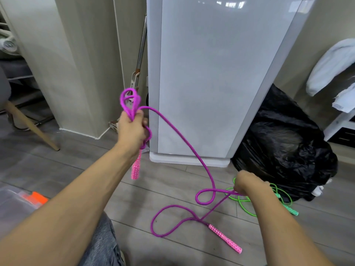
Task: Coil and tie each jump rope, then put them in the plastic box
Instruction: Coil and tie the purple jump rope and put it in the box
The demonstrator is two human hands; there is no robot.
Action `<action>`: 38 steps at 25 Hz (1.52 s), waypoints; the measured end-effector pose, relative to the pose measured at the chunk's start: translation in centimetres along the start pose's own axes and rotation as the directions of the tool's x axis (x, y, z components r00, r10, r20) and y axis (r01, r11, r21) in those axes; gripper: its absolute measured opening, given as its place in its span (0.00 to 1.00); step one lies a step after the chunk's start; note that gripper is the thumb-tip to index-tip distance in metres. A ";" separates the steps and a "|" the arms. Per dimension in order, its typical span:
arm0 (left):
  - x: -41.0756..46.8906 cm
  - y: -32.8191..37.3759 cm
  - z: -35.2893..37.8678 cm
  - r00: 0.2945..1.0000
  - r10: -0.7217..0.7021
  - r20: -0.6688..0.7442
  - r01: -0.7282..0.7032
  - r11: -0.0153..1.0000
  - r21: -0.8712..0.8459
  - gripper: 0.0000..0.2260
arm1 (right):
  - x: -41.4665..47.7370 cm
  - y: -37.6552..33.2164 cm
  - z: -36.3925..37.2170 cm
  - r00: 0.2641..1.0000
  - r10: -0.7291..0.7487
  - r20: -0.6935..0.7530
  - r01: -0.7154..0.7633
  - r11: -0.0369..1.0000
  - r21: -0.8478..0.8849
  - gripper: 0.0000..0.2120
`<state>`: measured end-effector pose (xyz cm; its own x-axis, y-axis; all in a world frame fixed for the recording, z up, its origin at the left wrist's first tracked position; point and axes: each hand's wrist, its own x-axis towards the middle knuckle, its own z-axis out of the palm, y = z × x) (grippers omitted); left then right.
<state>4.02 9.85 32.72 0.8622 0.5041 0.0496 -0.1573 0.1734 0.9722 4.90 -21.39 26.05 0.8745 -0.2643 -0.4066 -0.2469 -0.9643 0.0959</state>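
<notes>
A grey wood-plank floor fills the lower part of the view. A tall white appliance stands on it straight ahead, with a pale pillar to its left and a stuffed black rubbish bag just beside its right corner. White cloths are draped over a shelf at the far right. A clear plastic box with an orange latch sits at the lower left edge, well apart from both ropes.

The purple jump rope runs between the two hands. Several of its loops stand up out of the left hand, which is raised in front of the gap between pillar and appliance. From there a single strand slopes down to the right, curls into a small loop just above the floor and reaches the right hand. Beyond that hand the strand drops to the floor and lies in one wide loop. The green jump rope lies tangled on the floor under and beside the right hand, close to the black bag.

The left fingers are curled tight round the bundle of purple loops. The right fingers, held low near the floor, are curled and pinch the purple strand.

One pink patterned handle hangs below the left wrist. The other pink handle lies flat on the floor. A green handle lies beside the bag.
</notes>
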 end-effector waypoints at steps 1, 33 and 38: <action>-0.4 0.1 0.6 0.993 -0.025 0.119 0.026 1.000 -0.006 0.03 | -0.2 -0.6 -0.4 0.990 -0.137 -0.019 0.138 0.988 0.069 0.14; -5.2 -1.6 4.2 0.848 -0.312 0.428 0.314 0.947 0.070 0.07 | -6.4 -8.6 -3.4 0.710 -0.445 -0.546 0.705 0.436 0.560 0.11; -5.4 -2.0 4.2 0.843 -0.340 0.417 0.310 0.940 0.140 0.10 | -7.2 -9.8 -2.4 0.667 -0.527 -0.526 0.745 0.493 0.450 0.10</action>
<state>1.70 3.27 31.49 0.9811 0.0131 -0.1931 0.1866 0.2010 0.9617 1.99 -10.07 30.22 0.9333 0.3231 0.1566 0.3416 -0.6644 -0.6648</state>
